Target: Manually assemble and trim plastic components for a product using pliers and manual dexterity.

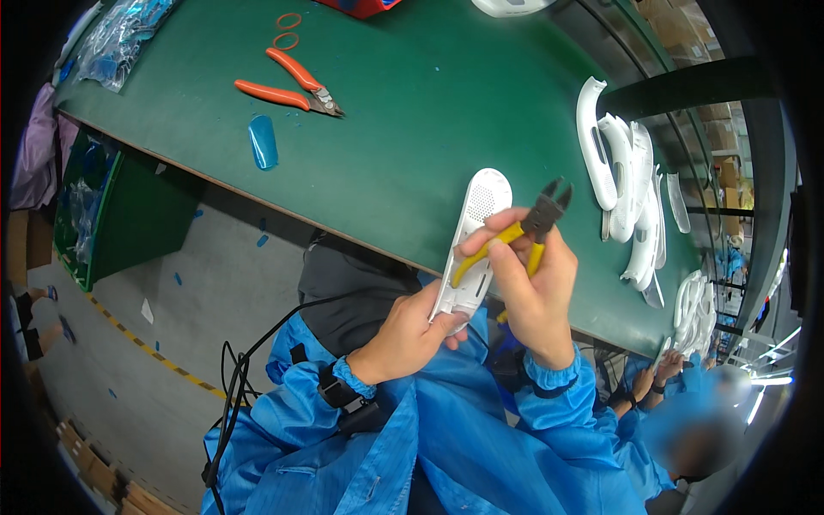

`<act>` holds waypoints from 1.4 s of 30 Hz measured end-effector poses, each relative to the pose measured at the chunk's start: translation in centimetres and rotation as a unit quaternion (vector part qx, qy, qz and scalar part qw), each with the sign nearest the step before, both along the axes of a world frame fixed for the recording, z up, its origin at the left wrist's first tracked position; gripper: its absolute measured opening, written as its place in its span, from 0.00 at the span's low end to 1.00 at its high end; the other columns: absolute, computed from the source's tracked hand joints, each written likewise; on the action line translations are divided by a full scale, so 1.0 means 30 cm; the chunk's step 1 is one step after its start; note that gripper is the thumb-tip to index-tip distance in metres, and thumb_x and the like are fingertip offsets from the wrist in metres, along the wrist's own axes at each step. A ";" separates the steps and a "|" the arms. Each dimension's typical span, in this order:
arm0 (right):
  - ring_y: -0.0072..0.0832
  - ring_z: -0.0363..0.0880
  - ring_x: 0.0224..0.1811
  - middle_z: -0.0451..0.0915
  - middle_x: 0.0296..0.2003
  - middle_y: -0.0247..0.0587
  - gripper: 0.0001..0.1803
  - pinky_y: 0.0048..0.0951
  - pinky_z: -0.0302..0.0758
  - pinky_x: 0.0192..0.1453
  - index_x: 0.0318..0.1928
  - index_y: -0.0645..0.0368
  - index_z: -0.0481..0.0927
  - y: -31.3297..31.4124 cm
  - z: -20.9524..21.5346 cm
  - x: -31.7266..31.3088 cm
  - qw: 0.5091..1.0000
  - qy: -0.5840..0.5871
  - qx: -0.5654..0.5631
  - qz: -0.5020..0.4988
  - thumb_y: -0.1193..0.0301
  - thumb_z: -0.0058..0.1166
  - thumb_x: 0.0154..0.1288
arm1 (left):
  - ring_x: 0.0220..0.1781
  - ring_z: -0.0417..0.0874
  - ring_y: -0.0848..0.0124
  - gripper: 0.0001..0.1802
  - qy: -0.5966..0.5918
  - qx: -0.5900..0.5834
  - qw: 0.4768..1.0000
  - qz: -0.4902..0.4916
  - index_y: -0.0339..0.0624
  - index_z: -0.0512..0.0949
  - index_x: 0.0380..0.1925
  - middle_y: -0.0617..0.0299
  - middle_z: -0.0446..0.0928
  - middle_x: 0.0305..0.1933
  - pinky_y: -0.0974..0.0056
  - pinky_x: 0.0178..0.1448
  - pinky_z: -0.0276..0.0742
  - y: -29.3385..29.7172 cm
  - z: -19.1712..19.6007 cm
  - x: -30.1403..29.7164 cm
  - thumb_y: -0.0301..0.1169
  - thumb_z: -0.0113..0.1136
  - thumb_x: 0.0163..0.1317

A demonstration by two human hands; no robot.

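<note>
Table (412,112): a wide green table is stretching across the upper part of the view, its near edge running slantwise above my lap.
My sleeves: I am wearing a blue work coat, and both forearms are coming up from the lower edge.
Stack of white shells (631,184): a row of long curved white plastic pieces is lying on the table to my right, well apart from my hands.
White plastic housing (472,245): I am holding this long, rounded white part upright and a little tilted over the table's near edge; its top end is showing a patch of fine holes.
Left hand (408,335): my left hand's grip is closing around the lower end of the white plastic housing, thumb on its face.
Right hand (536,292): my right hand's grip is wrapping around the yellow handles of the yellow-handled cutters (524,232), whose dark jaws are pointing up and to the right, just beside the housing's top; one handle is lying across the housing.
Orange-handled cutters (292,86): a second pair is lying on the table far to the left, handles spread.
Blue oval piece (263,142): it is lying on the table near the orange-handled cutters.
Orange rings (287,30): two small rings are lying at the table's far edge.
Another person: a blurred figure in blue is sitting at lower right.
</note>
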State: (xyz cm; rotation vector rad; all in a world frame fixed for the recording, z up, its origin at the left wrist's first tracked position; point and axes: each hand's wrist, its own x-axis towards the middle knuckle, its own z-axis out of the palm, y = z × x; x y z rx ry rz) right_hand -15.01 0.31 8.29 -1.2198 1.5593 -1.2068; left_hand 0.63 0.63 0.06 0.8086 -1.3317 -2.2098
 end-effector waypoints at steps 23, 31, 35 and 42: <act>0.29 0.79 0.43 0.80 0.42 0.48 0.28 0.28 0.78 0.46 0.54 0.70 0.71 0.021 -0.056 0.024 0.986 -0.152 -0.039 0.055 0.52 0.42 0.76 | 0.32 0.82 0.74 0.11 0.010 0.019 1.000 0.003 0.33 0.71 0.50 0.59 0.80 0.31 0.68 0.39 0.79 -0.002 0.007 0.001 0.25 0.52 0.70; 0.27 0.75 0.33 0.75 0.33 0.45 0.18 0.29 0.75 0.39 0.41 0.64 0.68 0.000 -0.063 0.023 0.976 -0.163 -0.144 0.023 0.59 0.41 0.77 | 0.29 0.85 0.71 0.13 0.005 -0.008 1.000 0.022 0.32 0.72 0.50 0.57 0.82 0.30 0.65 0.36 0.81 0.002 -0.007 -0.003 0.27 0.54 0.68; 0.25 0.75 0.30 0.74 0.28 0.41 0.15 0.30 0.75 0.36 0.40 0.65 0.67 0.015 -0.040 0.038 0.988 -0.119 -0.095 -0.007 0.64 0.40 0.78 | 0.29 0.86 0.70 0.12 -0.004 -0.015 1.000 0.020 0.32 0.72 0.49 0.56 0.82 0.30 0.65 0.36 0.81 -0.001 0.000 -0.003 0.27 0.54 0.68; 0.25 0.74 0.28 0.73 0.26 0.41 0.12 0.29 0.75 0.34 0.40 0.66 0.67 0.019 -0.077 0.046 0.980 -0.150 -0.132 -0.004 0.68 0.39 0.78 | 0.29 0.87 0.68 0.11 -0.002 -0.030 0.999 0.025 0.31 0.72 0.48 0.55 0.83 0.31 0.65 0.36 0.82 0.003 -0.007 -0.007 0.25 0.52 0.68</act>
